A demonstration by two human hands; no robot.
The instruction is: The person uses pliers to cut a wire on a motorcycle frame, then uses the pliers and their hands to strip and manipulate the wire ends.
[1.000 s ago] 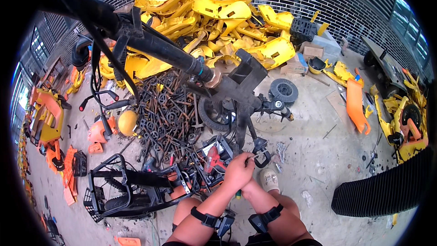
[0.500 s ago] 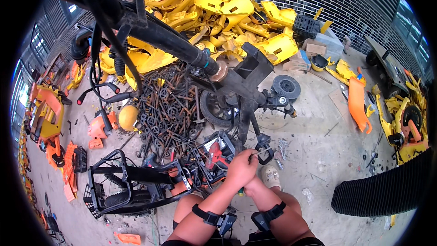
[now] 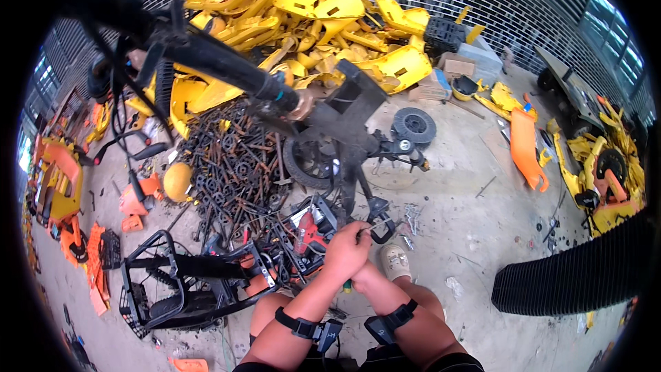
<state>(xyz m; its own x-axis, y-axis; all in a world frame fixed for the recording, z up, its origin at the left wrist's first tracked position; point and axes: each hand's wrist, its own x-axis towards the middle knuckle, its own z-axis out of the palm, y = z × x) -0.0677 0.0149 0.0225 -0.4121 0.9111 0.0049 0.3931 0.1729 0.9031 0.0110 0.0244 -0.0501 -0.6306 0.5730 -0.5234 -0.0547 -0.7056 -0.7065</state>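
My left hand (image 3: 348, 249) is closed around the thin metal shaft of a screwdriver, which points up and right at a black loop-shaped bracket (image 3: 383, 233). Just below it, my right hand (image 3: 366, 278) is closed and partly hidden by the left wrist. A bit of the screwdriver's green-yellow handle (image 3: 347, 286) shows under the hands. The bracket hangs at the near end of a black scooter frame (image 3: 350, 151), whose long steering tube slants to the upper left. Left of my hands lies a red power drill (image 3: 310, 233) on a jumble of black parts.
A heap of rusty metal parts (image 3: 231, 165) lies left of the frame, with yellow plastic panels (image 3: 323, 10) piled behind. Another black frame (image 3: 179, 282) lies near left. A loose wheel (image 3: 414, 126), scattered bolts (image 3: 411, 217) and a black ribbed object (image 3: 564, 269) are to the right.
The whole view has shifted, so the surroundings appear slightly further left and up. Both hands keep the same hold beside the bracket, with little visible movement relative to it.
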